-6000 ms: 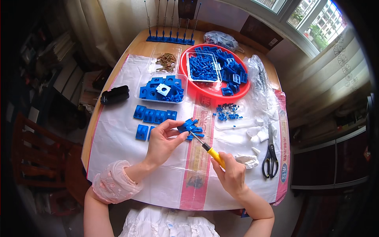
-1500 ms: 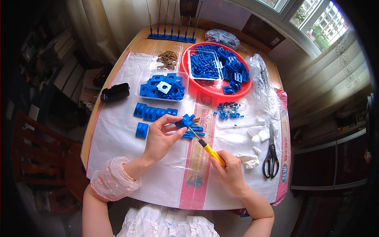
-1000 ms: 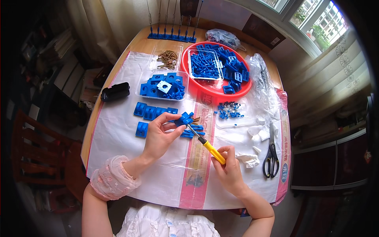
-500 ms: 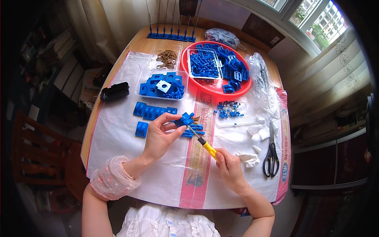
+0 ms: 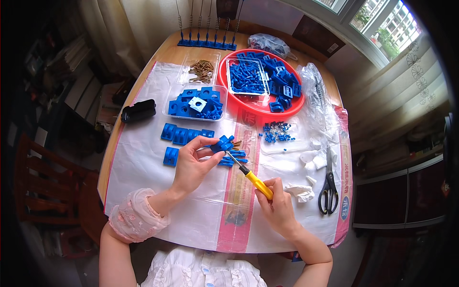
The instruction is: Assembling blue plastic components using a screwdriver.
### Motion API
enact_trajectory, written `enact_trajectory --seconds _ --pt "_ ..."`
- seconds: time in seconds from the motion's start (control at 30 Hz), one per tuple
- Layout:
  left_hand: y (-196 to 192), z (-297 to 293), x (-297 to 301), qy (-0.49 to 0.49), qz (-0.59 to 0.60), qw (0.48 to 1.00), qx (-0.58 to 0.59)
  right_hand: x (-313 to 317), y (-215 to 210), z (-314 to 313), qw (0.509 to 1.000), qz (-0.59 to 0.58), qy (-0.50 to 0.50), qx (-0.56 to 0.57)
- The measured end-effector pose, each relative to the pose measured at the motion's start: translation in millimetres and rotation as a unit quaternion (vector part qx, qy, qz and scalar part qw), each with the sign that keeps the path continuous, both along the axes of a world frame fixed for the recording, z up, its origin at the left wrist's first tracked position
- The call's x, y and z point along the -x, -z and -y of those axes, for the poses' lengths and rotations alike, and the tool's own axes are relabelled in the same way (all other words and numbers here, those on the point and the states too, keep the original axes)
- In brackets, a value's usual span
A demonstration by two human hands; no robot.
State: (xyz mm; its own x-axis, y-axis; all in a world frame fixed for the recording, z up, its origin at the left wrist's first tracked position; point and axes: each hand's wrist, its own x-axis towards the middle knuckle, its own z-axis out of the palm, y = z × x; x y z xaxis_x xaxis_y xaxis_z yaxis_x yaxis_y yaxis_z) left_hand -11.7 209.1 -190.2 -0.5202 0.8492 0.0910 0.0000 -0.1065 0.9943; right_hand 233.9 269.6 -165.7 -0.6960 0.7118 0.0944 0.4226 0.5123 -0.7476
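My left hand (image 5: 197,160) pinches a blue plastic part (image 5: 223,143) between thumb and fingers, above the middle of the table. Wrapped round the yellow handle of a screwdriver (image 5: 259,184) is my right hand (image 5: 276,203). The screwdriver's metal shaft slants up to the left, and its tip meets the blue part. Whether the tip sits in a screw is too small to tell. Under the held part lie blue plastic pins (image 5: 232,160) and a few brass-coloured screws (image 5: 236,143). To the left of them, several blue blocks (image 5: 180,136) stand in a row, with another blue block (image 5: 170,156) nearer me.
A clear tub (image 5: 167,107) holds blue parts; behind it is a tray of brass screws (image 5: 202,71). A red basin (image 5: 260,113) holds more blue parts. Scissors (image 5: 328,186) and crumpled tissue (image 5: 302,192) lie right. A black case (image 5: 138,111) sits left.
My right hand has shifted its grip on the screwdriver handle, with the fingers now higher round it. My left hand and the blue part stay almost in place.
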Motion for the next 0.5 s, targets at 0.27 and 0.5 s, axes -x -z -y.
enact_trajectory --seconds 0.27,0.5 --pt "1.2 -0.5 -0.3 0.001 -0.007 1.000 -0.003 -0.7 5.1 -4.5 0.992 -0.037 -0.007 -0.121" --pt "-0.2 0.4 0.3 0.003 -0.001 1.000 -0.002 -1.5 -1.0 -8.5 0.982 -0.038 0.005 0.185"
